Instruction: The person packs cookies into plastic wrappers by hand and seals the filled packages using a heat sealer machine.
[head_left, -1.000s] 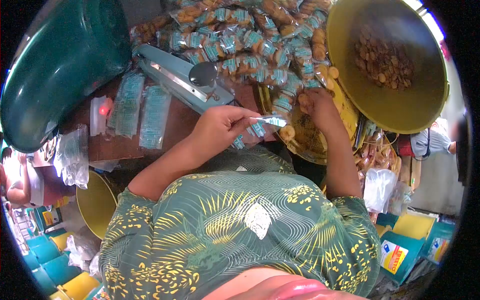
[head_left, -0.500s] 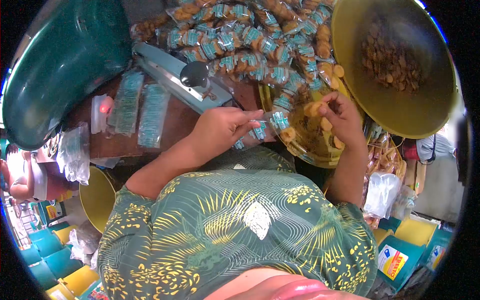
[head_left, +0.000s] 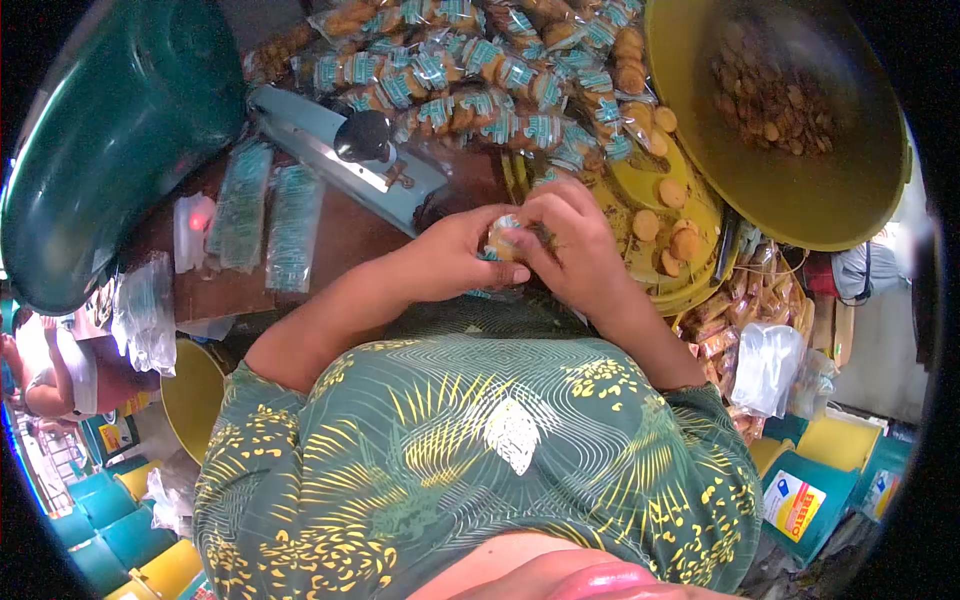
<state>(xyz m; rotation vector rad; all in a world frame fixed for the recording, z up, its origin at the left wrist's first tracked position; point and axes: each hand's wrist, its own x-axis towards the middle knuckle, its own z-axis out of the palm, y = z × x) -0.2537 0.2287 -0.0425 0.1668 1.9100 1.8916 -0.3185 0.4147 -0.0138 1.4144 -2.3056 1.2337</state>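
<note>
Both hands meet in front of my chest around a small printed plastic bag (head_left: 503, 232) with a round biscuit at its mouth. My left hand (head_left: 455, 255) is closed around the bag from the left. From the right, my right hand (head_left: 575, 240) presses its fingers at the bag's opening, against the biscuit. Loose biscuits (head_left: 646, 225) lie on the yellow lid (head_left: 690, 290) right of my right hand. Beyond the hands, filled bags of biscuits (head_left: 480, 75) form a pile. The blue sealer (head_left: 320, 150) stands to the upper left.
Flat printed bags (head_left: 295, 230) lie on the brown table (head_left: 220, 295) at the left. A green tub (head_left: 120, 150) leans at the upper left. A yellow tub (head_left: 870, 190) with biscuits inside is at the upper right. Another person (head_left: 60, 375) is at the far left.
My right hand has brought biscuits from above the yellow lid leftward to the bag, and both hands are now together. The bag was held by my left hand alone before.
</note>
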